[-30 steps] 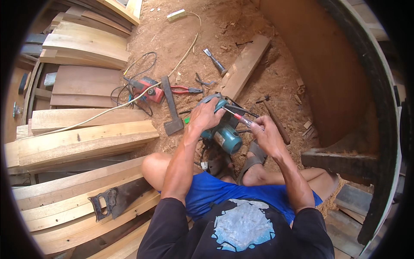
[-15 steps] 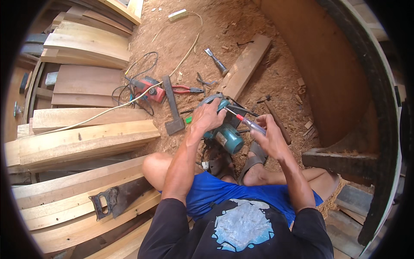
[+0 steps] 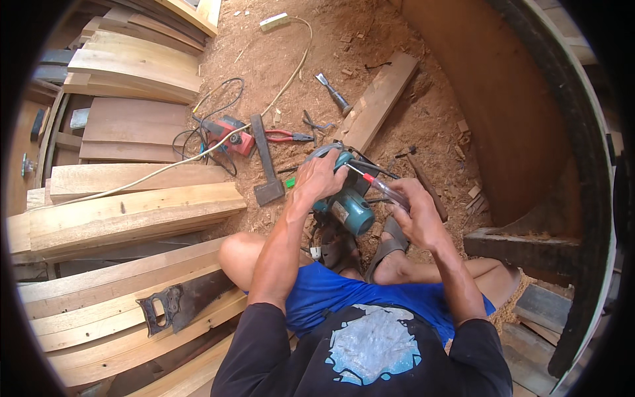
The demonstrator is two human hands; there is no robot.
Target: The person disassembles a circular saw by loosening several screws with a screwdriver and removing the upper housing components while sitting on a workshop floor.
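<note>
A teal circular saw (image 3: 355, 213) rests near my feet, its motor housing toward me. My left hand (image 3: 319, 177) lies over its upper part, fingers bent around it and holding it. In my right hand (image 3: 418, 213) is a screwdriver (image 3: 383, 187) with a red and clear handle, its shaft slanting up and left. The screwdriver's tip meets the saw's teal handle close to my left fingertips; the screw itself is too small to make out. Behind the saw, a wooden plank (image 3: 380, 102) runs away to the upper right.
Left of the saw lie a hammer (image 3: 266, 162), red-handled pliers (image 3: 288, 136) and a red power tool (image 3: 231, 135). A chisel (image 3: 334, 96) is beside the plank. A handsaw (image 3: 182, 306) sits on stacked boards (image 3: 132, 218). A large curved wooden panel (image 3: 489, 99) stands at right.
My right fingers have shifted around the screwdriver handle, and the hand has turned slightly. The left hand and the circular saw hold nearly the same place.
</note>
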